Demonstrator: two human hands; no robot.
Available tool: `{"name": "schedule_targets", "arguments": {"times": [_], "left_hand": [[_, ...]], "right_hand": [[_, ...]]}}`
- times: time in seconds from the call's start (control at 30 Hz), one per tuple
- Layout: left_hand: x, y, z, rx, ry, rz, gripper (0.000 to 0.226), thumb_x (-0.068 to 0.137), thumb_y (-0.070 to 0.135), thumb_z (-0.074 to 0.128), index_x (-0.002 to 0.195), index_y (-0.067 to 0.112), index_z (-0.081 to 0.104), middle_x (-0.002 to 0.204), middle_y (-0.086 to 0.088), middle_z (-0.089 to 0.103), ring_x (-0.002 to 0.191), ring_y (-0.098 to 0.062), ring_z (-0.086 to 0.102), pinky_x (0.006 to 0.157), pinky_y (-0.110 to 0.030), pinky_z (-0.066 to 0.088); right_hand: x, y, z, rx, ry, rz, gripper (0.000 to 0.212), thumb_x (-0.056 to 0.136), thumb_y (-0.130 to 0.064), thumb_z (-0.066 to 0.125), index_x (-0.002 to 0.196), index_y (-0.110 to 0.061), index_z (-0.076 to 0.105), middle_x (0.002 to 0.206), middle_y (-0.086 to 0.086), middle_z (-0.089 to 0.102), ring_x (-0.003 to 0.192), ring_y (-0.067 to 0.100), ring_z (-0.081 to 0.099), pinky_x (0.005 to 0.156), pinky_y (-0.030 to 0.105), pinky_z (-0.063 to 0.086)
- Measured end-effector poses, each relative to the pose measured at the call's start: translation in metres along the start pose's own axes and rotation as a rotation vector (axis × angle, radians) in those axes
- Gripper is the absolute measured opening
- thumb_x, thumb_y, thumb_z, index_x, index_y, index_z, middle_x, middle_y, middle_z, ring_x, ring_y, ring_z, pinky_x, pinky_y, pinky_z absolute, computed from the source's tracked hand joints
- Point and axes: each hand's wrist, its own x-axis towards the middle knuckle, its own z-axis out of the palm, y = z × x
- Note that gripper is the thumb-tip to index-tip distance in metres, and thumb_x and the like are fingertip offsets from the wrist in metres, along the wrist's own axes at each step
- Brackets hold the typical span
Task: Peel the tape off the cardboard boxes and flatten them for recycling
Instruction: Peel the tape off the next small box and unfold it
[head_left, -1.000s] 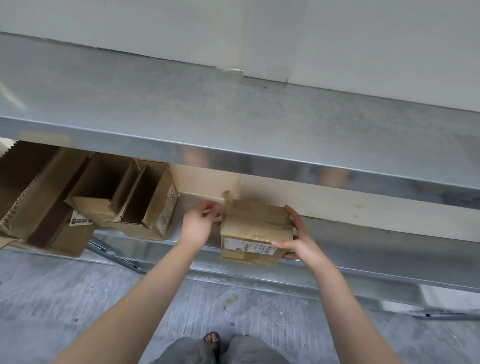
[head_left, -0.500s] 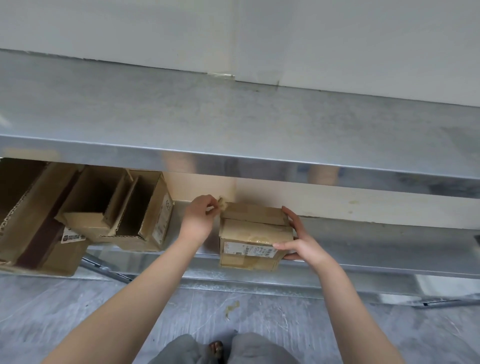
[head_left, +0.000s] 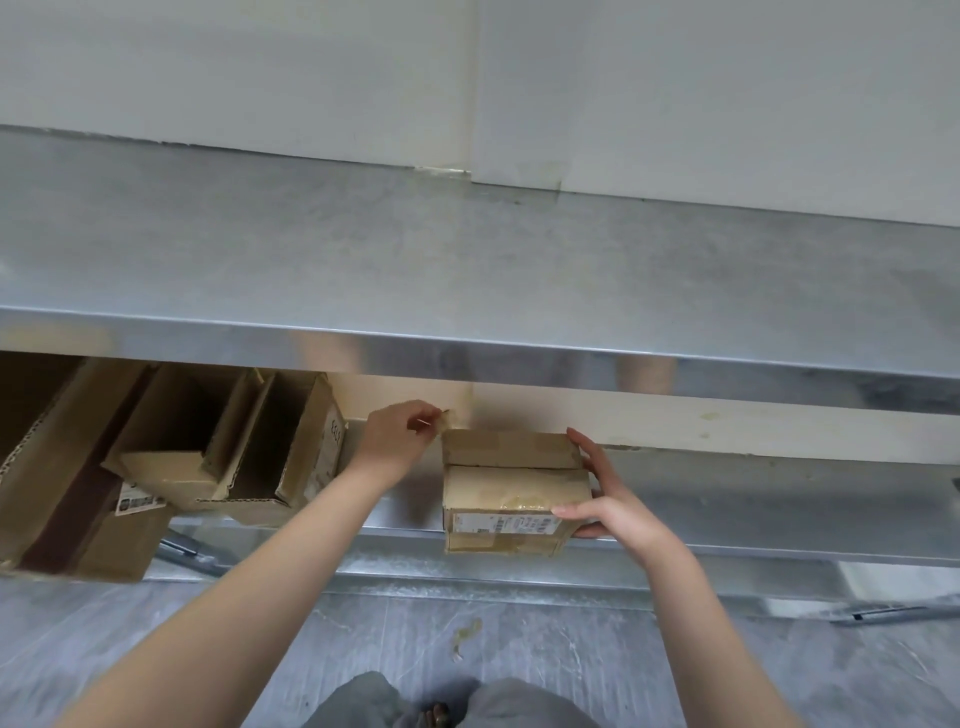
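Nearest me, below the box (head_left: 511, 488), I see grey floor (head_left: 597, 660). My right hand (head_left: 618, 506) grips the box's right side, thumb on its front. My left hand (head_left: 400, 434) pinches a tape (head_left: 445, 417) end at the box's top-left corner. The box is at the front edge of a low shelf (head_left: 779, 519). Left of it lie open boxes (head_left: 223, 441); above it runs the counter (head_left: 467, 270).

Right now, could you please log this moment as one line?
step: tape peel | left hand: pinches tape | right hand: holds small box | flattened: no
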Motion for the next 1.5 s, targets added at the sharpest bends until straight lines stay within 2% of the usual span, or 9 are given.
{"name": "schedule_targets", "arguments": {"times": [0.1,0.27,0.37,0.53,0.67,0.83,1.03,1.37,1.5], "left_hand": [[-0.005,-0.002,0.004,-0.209,-0.106,-0.122,0.030,0.095,0.013,0.046,0.099,0.033,0.068,0.104,0.006,0.070,0.098,-0.014,0.065,0.100,-0.038,0.049],[-0.003,-0.002,0.004,-0.220,-0.129,-0.072,0.012,0.089,0.050,0.061,0.093,0.042,0.069,0.098,0.016,0.071,0.094,-0.008,0.066,0.096,-0.034,0.051],[0.002,-0.002,0.006,-0.182,-0.070,-0.047,0.011,0.087,0.039,0.068,0.096,0.032,0.070,0.100,0.014,0.069,0.092,-0.009,0.066,0.092,-0.033,0.052],[0.003,-0.001,0.007,-0.200,0.037,-0.033,0.017,0.084,0.024,0.073,0.101,0.024,0.072,0.096,0.014,0.069,0.091,-0.005,0.065,0.080,-0.011,0.045],[0.005,0.002,0.014,-0.323,0.095,-0.072,0.020,0.085,0.015,0.072,0.103,0.022,0.071,0.097,0.008,0.070,0.093,-0.009,0.065,0.091,-0.029,0.053],[0.005,0.006,0.016,-0.541,0.176,-0.157,0.025,0.086,0.005,0.069,0.103,0.021,0.061,0.102,0.001,0.065,0.096,-0.017,0.065,0.082,-0.029,0.057],[0.014,0.008,0.002,-0.263,0.289,-0.139,0.018,0.089,0.017,0.068,0.106,0.011,0.064,0.100,0.002,0.065,0.089,-0.010,0.058,0.083,-0.021,0.041],[-0.009,-0.018,0.010,-0.201,0.133,-0.054,0.012,0.085,0.007,0.070,0.094,0.013,0.069,0.100,-0.003,0.066,0.084,-0.007,0.064,0.067,-0.008,0.047],[-0.032,-0.019,0.016,-0.272,0.107,-0.091,0.020,0.084,0.000,0.061,0.086,0.019,0.068,0.095,0.000,0.067,0.091,-0.012,0.064,0.077,-0.016,0.048]], "right_hand": [[0.001,0.001,0.000,-0.005,0.002,-0.003,0.092,0.075,-0.005,0.080,0.131,-0.064,0.036,0.145,-0.009,0.037,0.115,0.023,0.060,0.082,0.040,0.060],[0.002,0.002,0.000,0.023,-0.002,-0.007,0.093,0.072,-0.008,0.082,0.130,-0.064,0.038,0.146,-0.008,0.037,0.115,0.023,0.060,0.082,0.042,0.060],[0.003,0.002,0.001,0.008,0.004,-0.006,0.093,0.065,-0.018,0.083,0.129,-0.066,0.037,0.146,-0.009,0.037,0.116,0.025,0.059,0.084,0.045,0.059],[0.004,0.002,0.001,0.003,0.007,-0.009,0.093,0.063,-0.022,0.084,0.129,-0.067,0.037,0.148,-0.006,0.036,0.120,0.027,0.057,0.085,0.048,0.058],[0.004,0.002,0.001,0.006,0.009,-0.010,0.092,0.064,-0.023,0.084,0.129,-0.067,0.037,0.148,-0.006,0.036,0.119,0.027,0.057,0.085,0.047,0.059],[0.003,0.002,0.002,0.002,0.010,-0.013,0.090,0.066,-0.022,0.082,0.129,-0.067,0.036,0.146,-0.007,0.036,0.119,0.026,0.057,0.085,0.045,0.059],[0.002,0.001,0.002,0.019,0.006,-0.014,0.090,0.066,-0.020,0.083,0.128,-0.067,0.037,0.146,-0.007,0.037,0.118,0.025,0.058,0.082,0.041,0.060],[0.003,0.001,0.002,0.015,0.045,-0.031,0.091,0.068,-0.017,0.085,0.132,-0.062,0.038,0.143,-0.007,0.040,0.114,0.025,0.060,0.082,0.047,0.060],[0.002,0.003,0.004,0.012,0.054,-0.046,0.089,0.075,-0.011,0.082,0.136,-0.059,0.037,0.144,-0.006,0.038,0.114,0.024,0.059,0.082,0.047,0.060]]}}
